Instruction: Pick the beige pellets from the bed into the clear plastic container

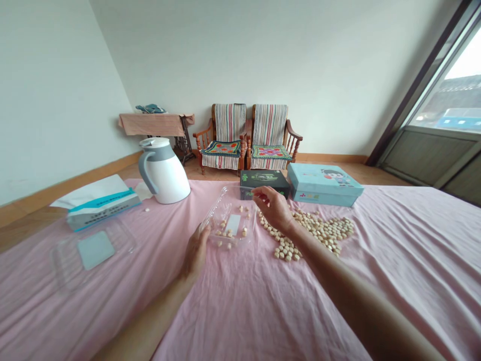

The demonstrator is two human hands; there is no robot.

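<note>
My left hand (196,250) grips the left edge of a clear plastic box (214,210), which tilts a little above the pink cloth. Inside, several small beige round pieces (229,233) are scattered around a white label (233,224). Over the box's far right corner is my right hand (276,206), its thumb and fingers pinched together. What they hold, if anything, is too small to tell. Beneath and beside the right forearm spreads a loose pile of the same beige pieces (334,230). A clear plastic lid (124,235) with a pale label lies flat at the left.
A white and grey jug (169,175) stands behind a tissue pack (103,203) on the left. At the back edge sit a black box (268,180) and a light blue box (323,185). Two wooden armchairs (229,130) and a cloth-covered sewing table (154,124) are beyond.
</note>
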